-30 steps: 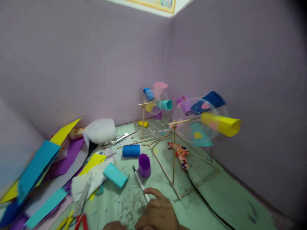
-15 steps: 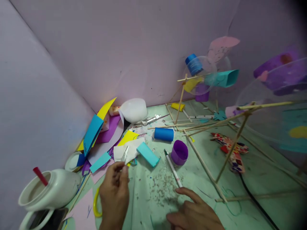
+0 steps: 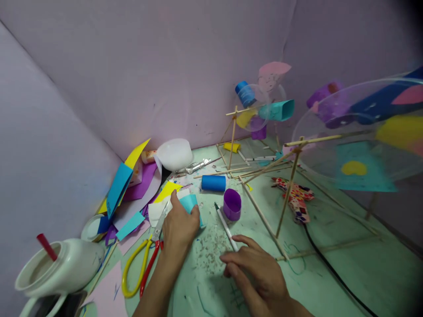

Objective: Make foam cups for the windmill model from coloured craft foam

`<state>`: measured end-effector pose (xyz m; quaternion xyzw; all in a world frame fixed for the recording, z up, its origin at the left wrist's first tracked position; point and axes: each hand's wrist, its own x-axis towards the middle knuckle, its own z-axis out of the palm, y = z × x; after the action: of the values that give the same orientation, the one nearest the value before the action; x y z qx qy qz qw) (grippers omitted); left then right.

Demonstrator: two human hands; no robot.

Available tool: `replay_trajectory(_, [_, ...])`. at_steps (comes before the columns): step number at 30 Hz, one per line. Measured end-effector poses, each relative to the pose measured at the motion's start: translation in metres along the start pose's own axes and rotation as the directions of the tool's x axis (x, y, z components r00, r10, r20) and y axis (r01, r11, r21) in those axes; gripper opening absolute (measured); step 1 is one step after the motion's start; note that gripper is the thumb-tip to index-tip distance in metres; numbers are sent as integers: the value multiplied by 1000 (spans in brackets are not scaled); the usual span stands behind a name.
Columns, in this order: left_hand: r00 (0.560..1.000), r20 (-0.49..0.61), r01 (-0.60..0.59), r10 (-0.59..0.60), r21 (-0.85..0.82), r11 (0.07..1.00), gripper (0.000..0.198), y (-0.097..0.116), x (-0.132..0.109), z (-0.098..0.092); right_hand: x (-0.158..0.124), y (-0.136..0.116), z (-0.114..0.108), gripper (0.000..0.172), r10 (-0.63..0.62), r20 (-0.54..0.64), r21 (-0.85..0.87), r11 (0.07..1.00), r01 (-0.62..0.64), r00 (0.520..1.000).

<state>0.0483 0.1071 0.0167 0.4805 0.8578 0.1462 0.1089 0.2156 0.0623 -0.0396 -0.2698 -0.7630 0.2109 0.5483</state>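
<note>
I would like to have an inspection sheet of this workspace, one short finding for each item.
Surface: green tabletop, drawn on, with small bits scattered near the middle.
Things near hands: light-blue piece, white pen, purple tube, blue tube.
Clutter: paper scraps, scissors and white jug on the left side.
Hands: left hand at the light-blue piece, grip unclear; right hand beside the white pen, contact unclear.
Cables: one black cable, from the patterned object to the picture's lower edge.
Surroundings: pale purple walls; stick frames with clear discs on the right.
</note>
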Motion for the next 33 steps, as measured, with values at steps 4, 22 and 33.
replay_trajectory(4, [978, 63, -150, 201, -462, 874, 75, -25, -28, -11, 10, -8, -8, 13, 491, 8, 233, 846, -479, 871])
replay_trajectory(22, [884, -66, -420, 463, -546, 725, 52, -52, -75, -5, 15, -8, 3, 29, 651, 686, 651, -351, -673, 324])
replay_trajectory(33, [943, 24, -230, 331, -672, 704, 30, -44, -69, -5, 8, -3, 1, 47, 684, 544, 648, 24, -761, 486])
